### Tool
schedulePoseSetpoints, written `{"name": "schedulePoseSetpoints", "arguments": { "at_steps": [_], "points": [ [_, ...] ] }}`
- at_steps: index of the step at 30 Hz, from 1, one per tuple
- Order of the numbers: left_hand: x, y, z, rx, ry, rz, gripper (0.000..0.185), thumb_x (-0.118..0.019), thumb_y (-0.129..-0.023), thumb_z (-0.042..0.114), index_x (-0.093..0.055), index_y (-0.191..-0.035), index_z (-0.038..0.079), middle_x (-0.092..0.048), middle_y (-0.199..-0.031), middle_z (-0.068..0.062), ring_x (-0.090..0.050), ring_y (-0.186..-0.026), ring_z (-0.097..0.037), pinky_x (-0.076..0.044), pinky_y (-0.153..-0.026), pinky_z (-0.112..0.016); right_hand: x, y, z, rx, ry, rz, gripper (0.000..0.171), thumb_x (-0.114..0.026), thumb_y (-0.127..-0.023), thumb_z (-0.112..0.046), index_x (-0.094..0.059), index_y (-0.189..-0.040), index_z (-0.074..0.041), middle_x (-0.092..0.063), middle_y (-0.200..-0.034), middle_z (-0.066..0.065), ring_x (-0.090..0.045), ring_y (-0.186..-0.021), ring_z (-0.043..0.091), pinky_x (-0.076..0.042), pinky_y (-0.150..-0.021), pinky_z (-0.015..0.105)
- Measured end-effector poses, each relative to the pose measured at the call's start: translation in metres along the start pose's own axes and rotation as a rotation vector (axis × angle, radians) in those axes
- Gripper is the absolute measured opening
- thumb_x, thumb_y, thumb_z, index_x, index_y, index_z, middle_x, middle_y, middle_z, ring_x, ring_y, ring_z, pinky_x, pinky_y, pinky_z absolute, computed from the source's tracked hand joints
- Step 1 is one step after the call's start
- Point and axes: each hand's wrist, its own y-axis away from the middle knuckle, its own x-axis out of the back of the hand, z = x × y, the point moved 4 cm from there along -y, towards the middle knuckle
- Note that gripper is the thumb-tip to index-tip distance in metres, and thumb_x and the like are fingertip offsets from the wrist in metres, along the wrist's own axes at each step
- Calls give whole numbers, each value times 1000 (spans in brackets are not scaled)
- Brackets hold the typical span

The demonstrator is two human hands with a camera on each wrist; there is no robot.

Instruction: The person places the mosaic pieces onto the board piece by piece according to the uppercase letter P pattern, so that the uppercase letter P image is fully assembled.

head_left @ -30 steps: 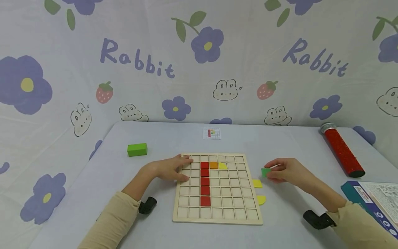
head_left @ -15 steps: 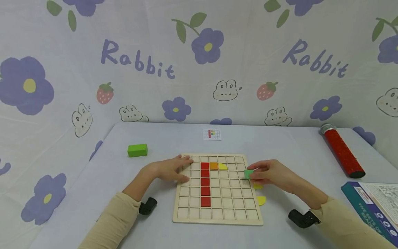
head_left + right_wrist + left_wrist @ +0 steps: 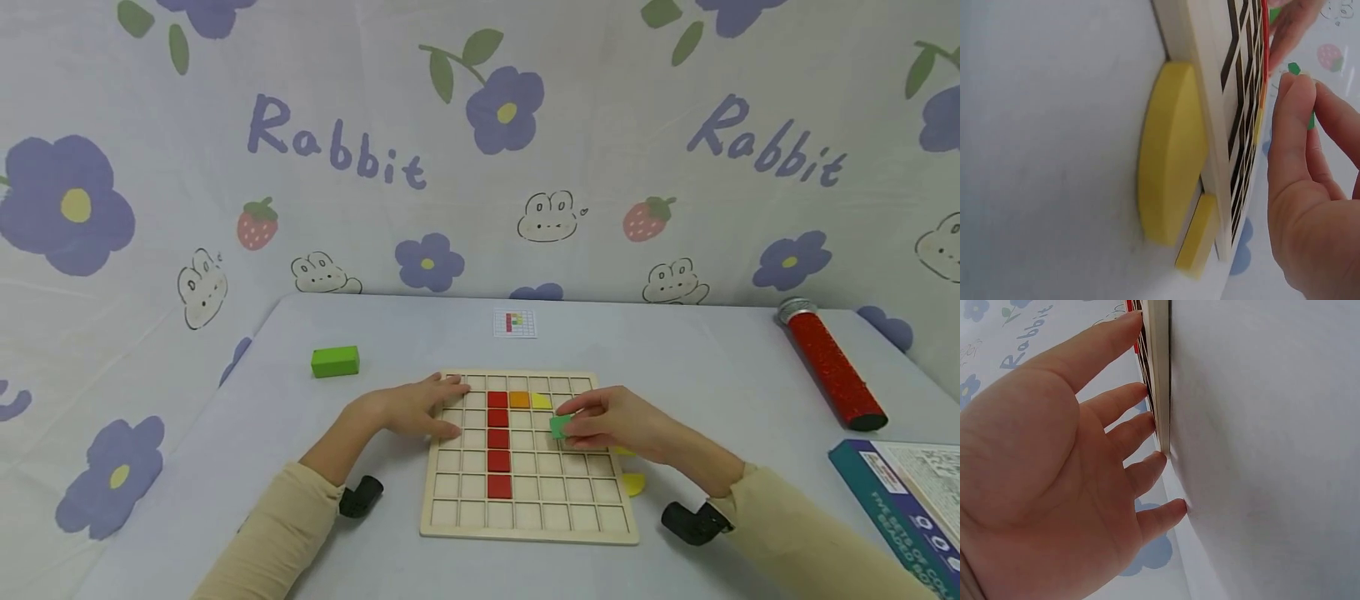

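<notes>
right grip (image 3: 600, 423) near yellow pieces (image 3: 1172, 156)

Left hand (image 3: 408, 407) flat, fingers extended, palm down. Right hand (image 3: 611, 423) raised, fingertips (image 3: 1294, 87) pinched. Both forearms sleeved.

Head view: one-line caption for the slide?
Right hand pinches a green tile over the wooden grid board; left hand rests on the board's left edge.

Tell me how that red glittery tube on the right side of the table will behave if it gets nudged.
The red glittery tube lies on its side on the table, so it looks round and would probably roll sideways at a light push. It keeps a straight shape, so it is likely stiff rather than floppy. Its weight cannot be told from here.
</notes>
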Motion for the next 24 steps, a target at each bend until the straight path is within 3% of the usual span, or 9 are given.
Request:
{"name": "schedulePoseSetpoints", "arguments": {
  "at_steps": [9,24],
  "points": [
    [0,2,1,-20,1,0,72,-61,-94,35,-26,-152,11,-13,-158,-10,-4,-143,-33,-11,-113,-49,-23,-10,-3,9,42,0,32,-69,-87,-6,-62,-116,6,-63,-93,14,-67,-74,19,-56,-70,29],
    [1,1,2,-32,9,-2,70,-60,-94,32,-26,-151,8,-14,-157,-13,-4,-143,-35,-11,-113,-49,-38,-14,-9,14,84,50,27,-70,-86,-5,-64,-109,6,-64,-85,12,-65,-66,16,-56,-66,28]
  ]
}}
